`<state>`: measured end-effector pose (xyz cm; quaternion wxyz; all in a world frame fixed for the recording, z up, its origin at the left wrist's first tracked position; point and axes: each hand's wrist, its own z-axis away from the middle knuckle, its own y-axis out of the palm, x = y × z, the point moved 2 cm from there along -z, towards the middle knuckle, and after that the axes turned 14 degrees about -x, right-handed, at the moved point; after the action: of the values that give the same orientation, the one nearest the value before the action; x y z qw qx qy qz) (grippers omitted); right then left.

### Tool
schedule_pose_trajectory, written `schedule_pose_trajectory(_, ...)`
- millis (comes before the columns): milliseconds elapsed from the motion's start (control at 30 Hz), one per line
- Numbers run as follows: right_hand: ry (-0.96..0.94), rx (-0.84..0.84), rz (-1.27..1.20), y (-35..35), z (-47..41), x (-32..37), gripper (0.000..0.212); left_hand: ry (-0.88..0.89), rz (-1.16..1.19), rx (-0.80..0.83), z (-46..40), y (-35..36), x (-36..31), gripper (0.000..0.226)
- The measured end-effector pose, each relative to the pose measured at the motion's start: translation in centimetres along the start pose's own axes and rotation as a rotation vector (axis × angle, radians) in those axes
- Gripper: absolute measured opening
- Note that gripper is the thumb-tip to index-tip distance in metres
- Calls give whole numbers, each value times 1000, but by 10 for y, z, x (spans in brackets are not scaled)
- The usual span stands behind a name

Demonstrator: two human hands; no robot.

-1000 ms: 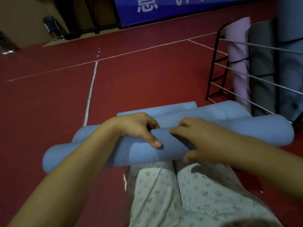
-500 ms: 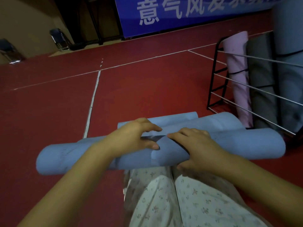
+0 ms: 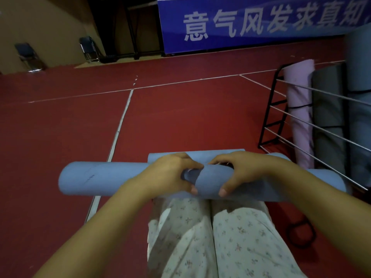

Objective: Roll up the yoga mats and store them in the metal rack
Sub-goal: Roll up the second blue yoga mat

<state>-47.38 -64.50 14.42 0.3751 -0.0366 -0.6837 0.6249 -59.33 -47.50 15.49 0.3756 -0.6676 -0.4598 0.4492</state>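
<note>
A rolled blue yoga mat (image 3: pixel 104 178) lies crosswise over the person's lap, above knees in pale flowered trousers (image 3: pixel 230 241), with its left end sticking out over the red floor (image 3: pixel 180 117). Both hands sit close together at the middle of the roll: the left hand (image 3: pixel 170 174) curls its fingers over the top with the thumb pressed on the near side, and the right hand (image 3: pixel 245 170) grips the same way just beside it, fingers wrapped over the far edge and thumb low on the front (a loose flap of the mat shows between the two thumbs). Behind the roll, more blue mat (image 3: pixel 200 154) lies touching it on the floor. To the right stands the metal rack (image 3: pixel 275 117), black-framed with silver rails, holding an upright pink mat (image 3: pixel 301 117) and grey rolls (image 3: pixel 329 117) beside it. A black loop (image 3: pixel 301 233) lies on the floor near the right knee. A blue banner (image 3: pixel 251 23) and folding chairs (image 3: pixel 88 49) line the far wall.
</note>
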Motion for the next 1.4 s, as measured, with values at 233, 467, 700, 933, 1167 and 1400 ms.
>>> schedule_pose_trajectory(233,48,70,-34,-12,-8,2,73,-91,57,176,-26,-7,12,59)
schedule_pose_trajectory(467,-209,-374,433,4,30,22,54,-188,177,287,-44,-8,27,54)
schedule_pose_trajectory(700,-284,-709,437,42,29,10,98,-244,218,398,-64,-10,37,41)
schedule_pose_trajectory(933,-245,-698,299,34,14,-3,73,-257,170,240,-54,-7,37,54)
schedule_pose_trajectory(1167,-177,-561,245,15,0,-9,70,158,-185,-390,-9,11,14,38)
schedule_pose_trajectory(1400,-148,-374,133,-5,-23,-13,64,77,-182,-312,-9,26,23,59)
